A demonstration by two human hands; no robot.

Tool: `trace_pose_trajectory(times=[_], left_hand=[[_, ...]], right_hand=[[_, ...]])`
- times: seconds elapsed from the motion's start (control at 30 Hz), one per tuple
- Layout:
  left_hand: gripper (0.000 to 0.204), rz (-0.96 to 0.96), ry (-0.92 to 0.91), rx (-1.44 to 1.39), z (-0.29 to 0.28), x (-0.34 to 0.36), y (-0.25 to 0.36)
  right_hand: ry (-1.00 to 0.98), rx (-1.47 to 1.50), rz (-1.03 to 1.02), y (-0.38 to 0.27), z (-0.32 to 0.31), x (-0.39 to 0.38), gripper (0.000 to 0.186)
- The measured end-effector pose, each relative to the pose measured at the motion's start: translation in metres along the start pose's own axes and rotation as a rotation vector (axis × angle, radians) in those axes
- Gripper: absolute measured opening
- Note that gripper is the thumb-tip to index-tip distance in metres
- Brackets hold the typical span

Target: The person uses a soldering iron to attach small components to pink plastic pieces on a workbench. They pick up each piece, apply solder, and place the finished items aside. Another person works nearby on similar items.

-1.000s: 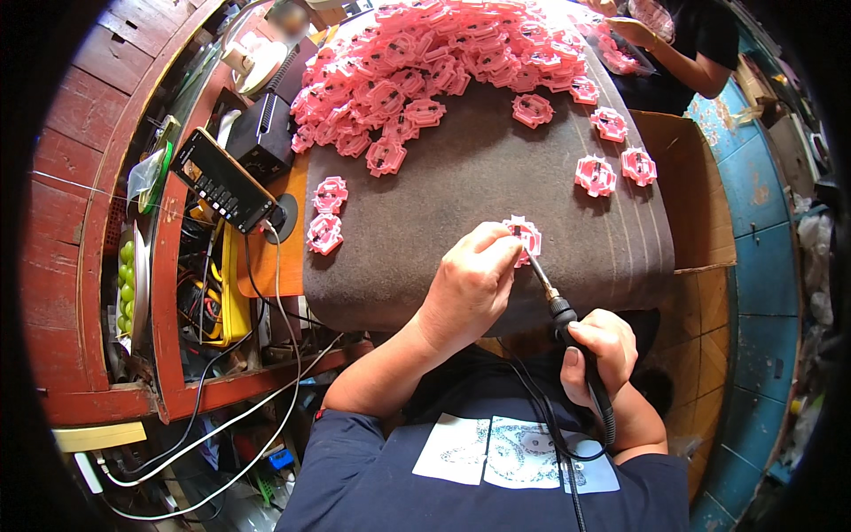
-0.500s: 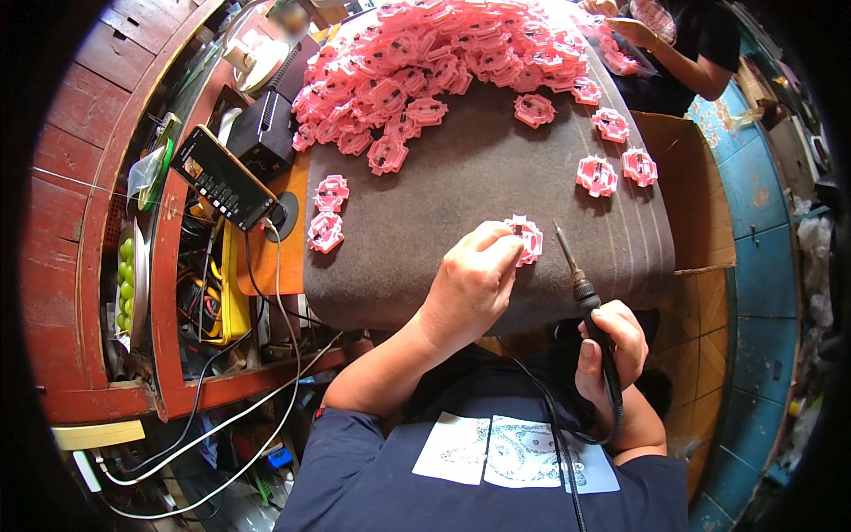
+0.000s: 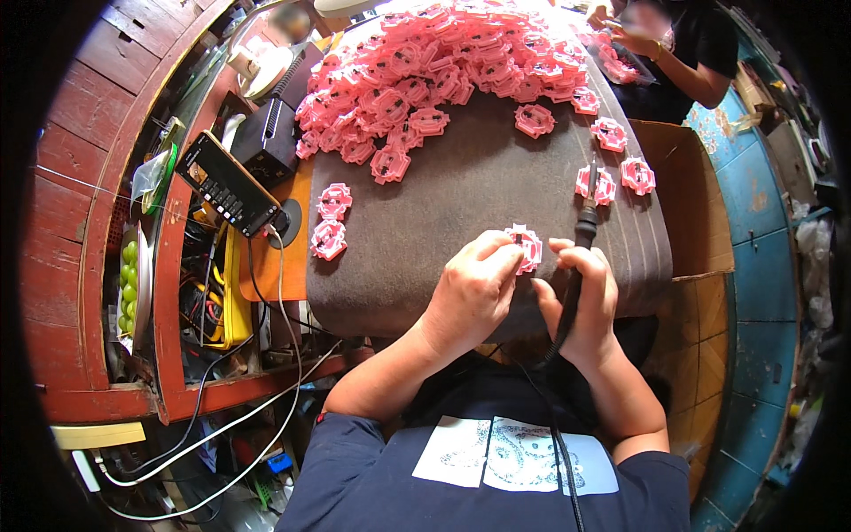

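Note:
Between the bent fingers of my left hand (image 3: pixel 472 288) is the near edge of a pink plastic part (image 3: pixel 530 250), a small toothed frame on the grey mat. My right hand (image 3: pixel 589 306) has a black-handled soldering iron (image 3: pixel 585 229) lying across it, the tip pointing away from me over another pink part (image 3: pixel 605 188). The thumb and forefinger of that hand are spread, close to the right side of the part at my left hand, seemingly not touching it. The iron's cord runs down over my shirt.
A large heap of pink parts (image 3: pixel 443 66) covers the mat's far side. Loose ones lie at its left and right edges. A phone (image 3: pixel 228 183) leans on a stand at left. An open carton (image 3: pixel 687 195) stands at right; beyond it, another person's hands (image 3: pixel 634 40) hold something.
My right hand has moved left and forward, toward the pink part. The iron has turned to point straight away, and thumb and forefinger have spread. My left hand stays almost where it was.

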State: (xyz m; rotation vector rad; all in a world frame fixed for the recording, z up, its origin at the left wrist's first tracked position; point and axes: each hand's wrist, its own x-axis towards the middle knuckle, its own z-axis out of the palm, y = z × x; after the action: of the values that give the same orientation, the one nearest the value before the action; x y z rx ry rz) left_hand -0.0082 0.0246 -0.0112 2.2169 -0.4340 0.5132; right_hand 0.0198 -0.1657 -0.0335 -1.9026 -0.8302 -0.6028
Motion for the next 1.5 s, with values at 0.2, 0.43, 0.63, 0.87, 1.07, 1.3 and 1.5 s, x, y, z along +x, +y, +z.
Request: trace_pose_trajectory(times=[0.2,0.43,0.63,0.87,1.07,1.3,1.5], left_hand=[[0.016,-0.005,0.002,-0.012,0.001,-0.001,-0.001],[0.017,0.012,0.018,0.002,0.002,-0.001,-0.002],[0.017,0.002,0.014,0.000,0.002,-0.002,0.000],[0.018,0.012,0.022,0.005,0.001,-0.001,0.000],[0.019,0.013,0.020,-0.017,0.002,-0.001,-0.001],[0.022,0.057,0.028,0.016,-0.001,-0.001,-0.001],[0.020,-0.024,0.135,-0.070,-0.031,0.007,-0.015]], right_hand=[[-0.053,-0.057,0.032,-0.003,0.011,0.012,0.060],[-0.057,-0.061,-0.003,0.001,0.013,0.012,0.060],[-0.068,-0.070,-0.002,0.000,0.012,0.014,0.060],[-0.075,-0.082,-0.025,0.000,0.012,0.014,0.058],[-0.070,-0.088,-0.029,0.001,0.012,0.012,0.055],[-0.054,-0.097,-0.040,0.000,0.013,0.013,0.055],[-0.053,-0.115,-0.043,0.000,0.014,0.011,0.052]])
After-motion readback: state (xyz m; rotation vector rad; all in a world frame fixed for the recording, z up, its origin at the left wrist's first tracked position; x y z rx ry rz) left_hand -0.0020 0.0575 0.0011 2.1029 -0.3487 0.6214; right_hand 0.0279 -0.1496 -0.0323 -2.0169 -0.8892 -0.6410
